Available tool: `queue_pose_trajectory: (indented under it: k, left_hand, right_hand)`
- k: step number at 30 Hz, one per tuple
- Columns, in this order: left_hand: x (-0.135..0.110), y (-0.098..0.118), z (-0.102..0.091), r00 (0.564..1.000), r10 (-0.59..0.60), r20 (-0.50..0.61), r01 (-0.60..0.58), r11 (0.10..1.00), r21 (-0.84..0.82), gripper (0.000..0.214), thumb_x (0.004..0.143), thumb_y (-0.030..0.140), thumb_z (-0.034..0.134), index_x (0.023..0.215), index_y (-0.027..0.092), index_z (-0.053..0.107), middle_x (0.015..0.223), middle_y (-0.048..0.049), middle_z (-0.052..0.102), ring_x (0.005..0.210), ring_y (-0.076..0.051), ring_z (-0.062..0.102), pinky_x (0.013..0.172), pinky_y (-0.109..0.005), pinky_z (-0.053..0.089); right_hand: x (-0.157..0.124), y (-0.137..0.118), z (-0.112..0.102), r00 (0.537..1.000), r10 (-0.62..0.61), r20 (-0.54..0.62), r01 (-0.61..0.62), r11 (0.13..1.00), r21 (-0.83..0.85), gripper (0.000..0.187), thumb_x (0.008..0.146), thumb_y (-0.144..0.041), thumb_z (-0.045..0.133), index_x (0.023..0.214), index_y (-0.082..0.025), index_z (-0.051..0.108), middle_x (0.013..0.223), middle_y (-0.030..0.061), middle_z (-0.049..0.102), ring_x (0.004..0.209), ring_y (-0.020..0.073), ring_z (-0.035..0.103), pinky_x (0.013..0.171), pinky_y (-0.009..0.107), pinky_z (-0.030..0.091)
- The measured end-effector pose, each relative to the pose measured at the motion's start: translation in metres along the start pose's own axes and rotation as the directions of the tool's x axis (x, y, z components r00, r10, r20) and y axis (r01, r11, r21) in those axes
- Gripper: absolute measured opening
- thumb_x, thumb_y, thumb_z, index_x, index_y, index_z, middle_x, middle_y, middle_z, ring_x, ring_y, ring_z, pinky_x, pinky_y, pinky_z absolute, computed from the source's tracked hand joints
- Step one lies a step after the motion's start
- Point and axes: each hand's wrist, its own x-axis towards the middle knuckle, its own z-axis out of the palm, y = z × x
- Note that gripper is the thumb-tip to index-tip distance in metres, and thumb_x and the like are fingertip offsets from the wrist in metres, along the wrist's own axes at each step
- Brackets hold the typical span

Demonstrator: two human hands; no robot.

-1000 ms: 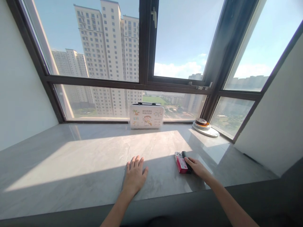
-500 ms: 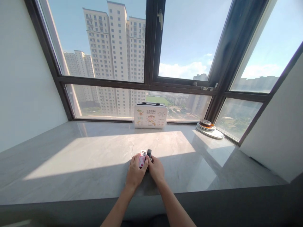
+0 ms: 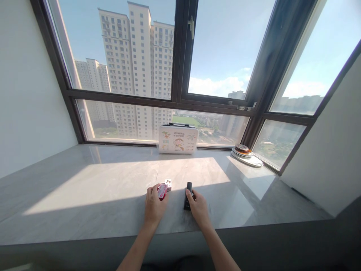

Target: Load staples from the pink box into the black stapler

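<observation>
Space has opened between the left hand [image 3: 154,207] and the right hand [image 3: 199,207], which met around one small cluster of things half a second ago. A second ago that cluster was farther right, all at the right hand, while the left lay spread on the sill [image 3: 93,222]. Now it is split. The left hand is partly closed, fingers curled over one side and thumb at the other, with hold of the pink box [image 3: 162,191], which sits tilted near the front of the sill. A white box [image 3: 168,183] stands just past its far corner; whether the two touch cannot be told. The right hand is half closed, its thumb along the black object [image 3: 189,186], which points away toward the window; whether this is one piece or two is unclear. Bare sill shows between the hands, so the work in hand appears to have become a sorting apart, each hand with its own share. The case [image 3: 178,139] against the window and the plates [image 3: 251,161] in the right corner remain untouched.
</observation>
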Motion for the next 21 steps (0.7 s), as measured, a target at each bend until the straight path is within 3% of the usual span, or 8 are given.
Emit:
queue_pose_trajectory:
  k: [2, 6, 11, 15, 21]
  left_hand:
    - [0.009, -0.01, -0.004, 0.999, -0.036, -0.009, 0.036, 0.999, 0.006, 0.039, 0.088, 0.032, 0.061, 0.125, 0.025, 0.054, 0.117, -0.0064, 0.055, 0.11, -0.024, 0.059, 0.098, -0.038, 0.048]
    - [0.02, -0.019, -0.006, 0.997, -0.029, 0.075, 0.028, 1.0, 0.008, 0.041, 0.085, 0.032, 0.064, 0.124, 0.023, 0.055, 0.116, -0.0058, 0.057, 0.107, -0.024, 0.06, 0.095, -0.037, 0.049]
    - [0.002, 0.0, 0.003, 0.989, 0.016, 0.147, -0.018, 1.0, 0.015, 0.037, 0.085, 0.027, 0.063, 0.121, 0.024, 0.056, 0.112, -0.0054, 0.058, 0.096, -0.022, 0.063, 0.088, -0.035, 0.05]
    - [-0.009, 0.011, 0.004, 0.984, 0.054, 0.173, -0.046, 0.998, -0.046, 0.036, 0.09, 0.031, 0.059, 0.125, 0.025, 0.055, 0.115, -0.0064, 0.057, 0.101, -0.022, 0.063, 0.09, -0.036, 0.051]
    - [0.022, -0.014, -0.007, 0.99, -0.109, 0.089, 0.096, 0.986, 0.133, 0.034, 0.095, 0.038, 0.05, 0.124, 0.022, 0.057, 0.118, -0.008, 0.057, 0.108, -0.023, 0.06, 0.094, -0.036, 0.048]
  right_hand:
    - [0.0, -0.002, 0.001, 1.0, 0.001, 0.0, -0.001, 1.0, -0.002, 0.054, 0.096, -0.064, 0.039, 0.081, -0.022, 0.069, 0.064, 0.0017, 0.064, 0.059, 0.0193, 0.057, 0.056, 0.027, 0.034]
    - [0.0, -0.004, 0.0, 1.0, 0.005, 0.003, -0.005, 1.0, -0.014, 0.055, 0.096, -0.064, 0.038, 0.081, -0.022, 0.069, 0.064, 0.0026, 0.064, 0.059, 0.0199, 0.058, 0.056, 0.027, 0.035]
    - [0.0, -0.006, 0.0, 1.0, 0.006, 0.004, -0.006, 1.0, -0.018, 0.054, 0.096, -0.065, 0.039, 0.082, -0.022, 0.07, 0.064, 0.0025, 0.065, 0.06, 0.0199, 0.059, 0.057, 0.027, 0.036]
    - [0.0, -0.005, 0.001, 1.0, -0.004, -0.002, 0.004, 1.0, -0.019, 0.054, 0.097, -0.064, 0.038, 0.084, -0.022, 0.07, 0.064, 0.0024, 0.065, 0.059, 0.0196, 0.059, 0.057, 0.027, 0.036]
    - [0.001, -0.003, 0.002, 1.0, -0.007, -0.004, 0.007, 1.0, -0.019, 0.054, 0.097, -0.064, 0.039, 0.085, -0.022, 0.071, 0.064, 0.0017, 0.064, 0.059, 0.0194, 0.059, 0.055, 0.027, 0.034]
